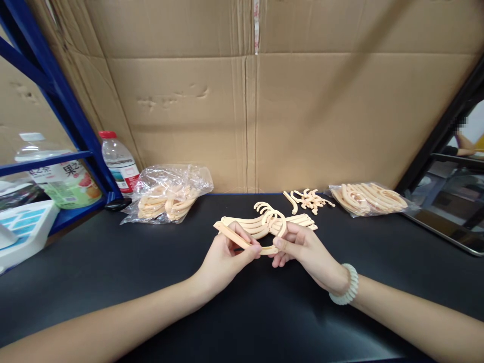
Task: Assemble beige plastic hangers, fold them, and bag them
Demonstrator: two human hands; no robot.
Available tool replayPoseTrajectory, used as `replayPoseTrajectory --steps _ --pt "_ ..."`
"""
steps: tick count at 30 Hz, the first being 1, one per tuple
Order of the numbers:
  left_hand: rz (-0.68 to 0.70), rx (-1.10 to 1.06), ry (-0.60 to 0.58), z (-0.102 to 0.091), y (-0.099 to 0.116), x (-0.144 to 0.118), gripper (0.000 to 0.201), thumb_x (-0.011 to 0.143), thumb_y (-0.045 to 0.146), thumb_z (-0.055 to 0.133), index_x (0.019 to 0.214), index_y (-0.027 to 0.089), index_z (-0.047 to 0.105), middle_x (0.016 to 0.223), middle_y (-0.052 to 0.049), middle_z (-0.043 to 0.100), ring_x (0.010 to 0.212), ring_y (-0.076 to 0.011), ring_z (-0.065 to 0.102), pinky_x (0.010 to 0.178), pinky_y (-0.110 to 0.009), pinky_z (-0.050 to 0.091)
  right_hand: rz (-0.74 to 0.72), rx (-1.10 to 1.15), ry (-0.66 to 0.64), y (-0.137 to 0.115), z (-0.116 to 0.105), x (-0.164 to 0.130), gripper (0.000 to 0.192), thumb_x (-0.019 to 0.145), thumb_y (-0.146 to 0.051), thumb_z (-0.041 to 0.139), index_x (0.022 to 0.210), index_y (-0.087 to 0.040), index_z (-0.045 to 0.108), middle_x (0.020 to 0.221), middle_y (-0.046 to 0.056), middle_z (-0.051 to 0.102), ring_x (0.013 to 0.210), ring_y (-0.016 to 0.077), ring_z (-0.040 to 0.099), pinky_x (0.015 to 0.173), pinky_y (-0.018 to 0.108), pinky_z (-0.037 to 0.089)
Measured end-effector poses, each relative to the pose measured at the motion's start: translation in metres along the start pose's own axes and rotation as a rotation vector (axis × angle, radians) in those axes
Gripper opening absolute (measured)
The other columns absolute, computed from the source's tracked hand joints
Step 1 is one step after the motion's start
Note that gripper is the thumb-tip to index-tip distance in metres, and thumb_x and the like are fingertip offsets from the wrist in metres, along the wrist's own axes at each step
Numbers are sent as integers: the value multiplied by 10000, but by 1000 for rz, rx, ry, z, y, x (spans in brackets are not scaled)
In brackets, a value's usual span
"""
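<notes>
Bare forearms (151, 310) reach over a black table (257, 312), a pale bracelet (350, 285) on the right wrist. The left hand (229, 257) pinches a cream strip (231, 234); the right hand (304, 247) grips a curved piece (284, 224) at its end (whether they join, I cannot tell). Beyond lies a stack of cream parts (247, 225), then small loose pieces (310, 199) between two plastic bags (172, 199), before a cardboard wall (321, 116).

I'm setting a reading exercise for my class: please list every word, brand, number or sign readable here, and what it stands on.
"果之" – white-capped bottle
"之茶" – the same bottle, further left
Red-capped bottle: label print too small and blurred to read
Pale strip on the cardboard: reddish marks, unreadable
</notes>
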State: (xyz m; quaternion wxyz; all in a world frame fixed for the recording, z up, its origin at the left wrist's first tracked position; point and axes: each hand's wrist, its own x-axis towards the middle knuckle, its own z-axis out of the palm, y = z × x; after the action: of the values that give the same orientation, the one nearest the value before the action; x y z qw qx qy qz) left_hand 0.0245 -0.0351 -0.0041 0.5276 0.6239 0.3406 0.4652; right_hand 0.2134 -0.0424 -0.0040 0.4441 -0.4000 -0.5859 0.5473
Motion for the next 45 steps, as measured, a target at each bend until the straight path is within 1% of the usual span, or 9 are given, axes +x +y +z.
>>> replayPoseTrajectory --steps 4,10,17,21,25,27,30,37,45 --pt "-17 -23 32 0 -2 1 270 729 281 742 751 184 491 694 30 576 660 -130 585 614 -264 517 -70 -21 -45 0 2 0 328 734 -463 711 739 -176 552 730 -2 589 657 132 608 553 248 510" --pt "-29 -33 61 3 -2 1 296 708 296 761 831 186 516 717 26 589 694 -151 613 558 -245 524 -69 6 -25 2 4 0 377 710 -484 723 645 -186 502 647 -44 441 534 82 406 423 205 382" --pt "-198 -151 -74 12 0 -4 329 692 314 793 841 149 551 778 -8 665 732 -140 661 708 -272 558 -65 -3 -93 -4 8 1 358 718 -510 708 740 -181 567 658 -11 564 579 127 557 460 229 432" --pt "-235 -218 -21 12 1 -4 285 696 276 802 790 130 575 780 -10 672 716 -115 657 720 -240 550 -266 -234 -23 -12 -19 13 288 853 -470 571 887 -190 633 723 13 628 532 119 547 545 290 489" --pt "-266 -264 12 11 2 -4 295 688 260 811 805 139 569 770 -7 682 711 -109 659 731 -234 540 -611 -872 130 -11 -71 37 167 883 -286 545 952 -211 677 863 72 647 816 217 570 768 394 479" --pt "-264 -265 12 11 3 -3 301 690 270 810 813 144 567 785 -12 687 718 -113 661 736 -238 536 -670 -1103 103 -6 -95 50 232 894 -180 474 975 -197 691 911 103 615 871 234 543 808 415 464" --pt "-254 -253 7 11 2 -3 297 697 275 805 814 146 565 782 -8 682 713 -112 660 731 -238 530 -641 -1322 31 4 -118 66 323 876 -84 422 985 -177 712 923 121 574 876 234 529 773 389 470" --pt "-238 -230 -2 11 2 -3 285 714 269 792 813 143 556 767 1 664 692 -102 648 682 -214 509 -542 -1385 -32 14 -131 80 356 810 -15 477 1005 -185 720 919 94 535 856 219 532 752 356 474" --pt "-226 -193 -12 12 1 -3 266 737 270 773 823 138 558 799 -15 661 699 -105 634 662 -212 491 -582 -1284 -4 16 -127 84 160 815 -103 571 783 -199 696 892 66 517 841 205 535 773 353 469"
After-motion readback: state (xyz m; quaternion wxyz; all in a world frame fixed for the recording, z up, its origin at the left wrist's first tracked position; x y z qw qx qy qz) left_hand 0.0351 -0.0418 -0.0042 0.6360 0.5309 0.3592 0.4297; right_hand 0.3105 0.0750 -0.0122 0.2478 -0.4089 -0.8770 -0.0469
